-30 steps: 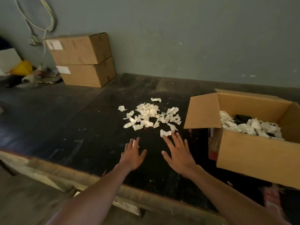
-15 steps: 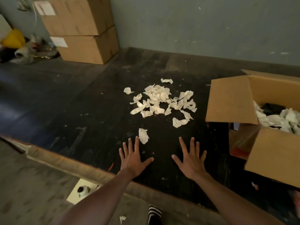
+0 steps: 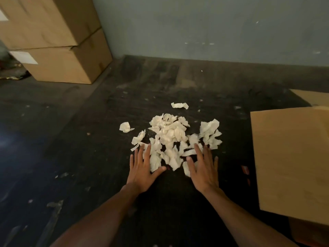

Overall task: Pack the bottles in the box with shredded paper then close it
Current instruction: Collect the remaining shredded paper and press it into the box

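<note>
Both hands lie flat on the dark table [image 3: 80, 157] with their fingers straight and spread, and they hold nothing. The left hand [image 3: 142, 168] sits at the near left edge of the pile of shredded paper [image 3: 170, 138], and its fingertips touch the white scraps. The right hand [image 3: 203, 168] sits at the near right edge of the pile, with scraps under and beside its fingers. The pile is in the middle of the table, between the two hands and a bit farther away. One loose scrap [image 3: 179, 105] lies on the far side, and another one [image 3: 125, 126] lies to the left. The open box [image 3: 292, 157] is on the right, with a brown flap facing us. No bottles can be seen. Two closed brown boxes [image 3: 53, 41] are stacked at the far left by the gray wall [image 3: 195, 24].
</note>
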The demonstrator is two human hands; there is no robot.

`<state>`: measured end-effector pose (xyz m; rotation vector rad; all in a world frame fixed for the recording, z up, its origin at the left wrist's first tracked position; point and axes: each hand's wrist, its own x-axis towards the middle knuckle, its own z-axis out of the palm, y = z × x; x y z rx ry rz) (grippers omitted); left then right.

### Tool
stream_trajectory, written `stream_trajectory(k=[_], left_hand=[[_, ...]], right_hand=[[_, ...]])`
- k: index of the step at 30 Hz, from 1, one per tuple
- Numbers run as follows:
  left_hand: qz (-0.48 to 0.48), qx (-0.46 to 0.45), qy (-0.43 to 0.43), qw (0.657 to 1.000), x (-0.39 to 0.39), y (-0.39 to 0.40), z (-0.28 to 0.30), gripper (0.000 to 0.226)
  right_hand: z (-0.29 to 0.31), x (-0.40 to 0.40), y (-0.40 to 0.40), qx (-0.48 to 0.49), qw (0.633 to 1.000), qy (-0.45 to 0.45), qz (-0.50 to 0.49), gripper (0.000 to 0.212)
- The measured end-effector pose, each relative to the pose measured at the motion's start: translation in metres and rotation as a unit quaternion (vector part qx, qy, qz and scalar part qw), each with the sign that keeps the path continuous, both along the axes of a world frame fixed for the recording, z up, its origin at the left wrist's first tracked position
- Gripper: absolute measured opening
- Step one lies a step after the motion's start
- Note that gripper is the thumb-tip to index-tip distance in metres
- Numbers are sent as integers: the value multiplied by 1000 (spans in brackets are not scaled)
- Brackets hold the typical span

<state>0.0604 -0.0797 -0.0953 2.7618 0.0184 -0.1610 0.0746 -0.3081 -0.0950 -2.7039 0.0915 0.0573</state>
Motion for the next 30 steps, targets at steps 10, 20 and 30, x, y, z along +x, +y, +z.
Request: stream_trajectory(k=[10,20,30], left_hand=[[127,-62,-59,988,104,50,29,99],[1,-159,89,983,129,37,31,84],[-99,-70,-31,992,111,41,-7,90]], right_hand=[[44,143,-24,124,961,45,-245,58],[42,145,-5,85,985,151,4,57],[65,217,22,61,998,26,8,42]])
